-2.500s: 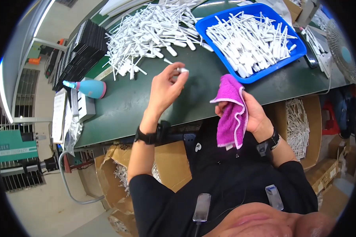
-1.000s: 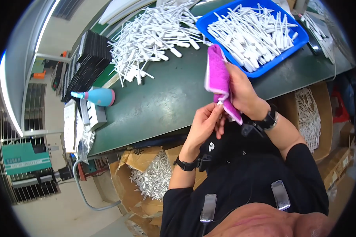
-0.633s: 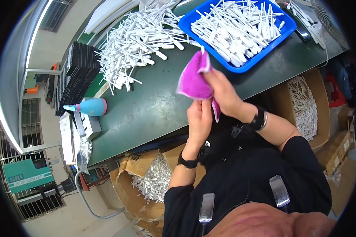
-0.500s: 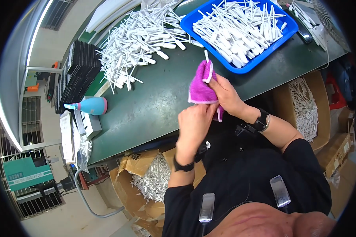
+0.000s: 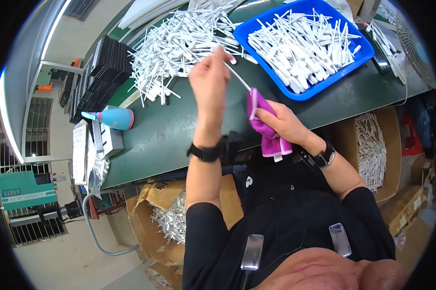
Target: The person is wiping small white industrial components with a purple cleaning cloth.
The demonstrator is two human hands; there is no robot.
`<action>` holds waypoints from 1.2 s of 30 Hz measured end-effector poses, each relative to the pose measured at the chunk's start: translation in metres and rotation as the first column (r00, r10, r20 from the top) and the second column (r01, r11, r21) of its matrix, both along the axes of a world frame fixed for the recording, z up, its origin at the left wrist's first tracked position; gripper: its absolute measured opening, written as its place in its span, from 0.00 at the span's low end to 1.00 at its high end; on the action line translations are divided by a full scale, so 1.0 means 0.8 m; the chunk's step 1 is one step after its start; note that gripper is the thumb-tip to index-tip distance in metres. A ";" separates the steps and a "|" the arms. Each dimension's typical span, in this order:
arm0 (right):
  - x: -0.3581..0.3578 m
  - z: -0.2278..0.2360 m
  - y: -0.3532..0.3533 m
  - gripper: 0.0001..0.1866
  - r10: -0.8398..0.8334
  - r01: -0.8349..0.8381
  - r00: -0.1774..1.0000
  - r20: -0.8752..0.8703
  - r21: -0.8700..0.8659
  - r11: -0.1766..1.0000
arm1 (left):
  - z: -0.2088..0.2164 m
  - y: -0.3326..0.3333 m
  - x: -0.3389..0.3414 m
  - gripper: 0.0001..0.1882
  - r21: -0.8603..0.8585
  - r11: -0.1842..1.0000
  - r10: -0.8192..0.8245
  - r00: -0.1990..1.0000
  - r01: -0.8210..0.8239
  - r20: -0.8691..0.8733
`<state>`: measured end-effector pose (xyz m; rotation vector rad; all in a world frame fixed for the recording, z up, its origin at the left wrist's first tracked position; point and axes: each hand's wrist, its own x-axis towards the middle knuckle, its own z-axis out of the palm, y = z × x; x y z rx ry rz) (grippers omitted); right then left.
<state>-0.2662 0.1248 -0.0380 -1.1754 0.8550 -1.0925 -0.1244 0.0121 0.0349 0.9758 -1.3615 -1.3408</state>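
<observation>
White plastic stick (image 5: 238, 77) pinched in left hand (image 5: 209, 79), right hand (image 5: 281, 123) squeezing pink cloth (image 5: 264, 126) round it; far loose pile (image 5: 174, 46) seemingly unwiped, blue tray (image 5: 305, 93) part-filled

The fuzzy magenta cloth (image 5: 268, 129) looks soft and matt; the thin white plastic stick (image 5: 237, 77) is smooth. At 1 o'clock, the blue plastic tray (image 5: 355, 72) shines glossy on the matt dark-green bench (image 5: 179, 130).
</observation>
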 end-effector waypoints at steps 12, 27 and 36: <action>-0.013 -0.016 -0.005 0.17 -0.082 0.057 0.950 0.302 0.089 0.994 | -0.026 -0.128 -0.037 0.27 -0.396 0.884 0.245 0.476 0.249 0.845; -0.012 -0.023 0.001 0.14 -0.217 0.165 0.909 0.355 0.170 0.971 | -0.044 0.004 0.072 0.15 0.090 0.994 -0.093 0.917 0.063 0.387; -0.011 -0.021 0.001 0.16 -0.219 0.165 0.899 0.379 0.170 0.972 | -0.083 0.087 0.090 0.16 0.361 0.927 0.219 0.926 -0.100 -0.308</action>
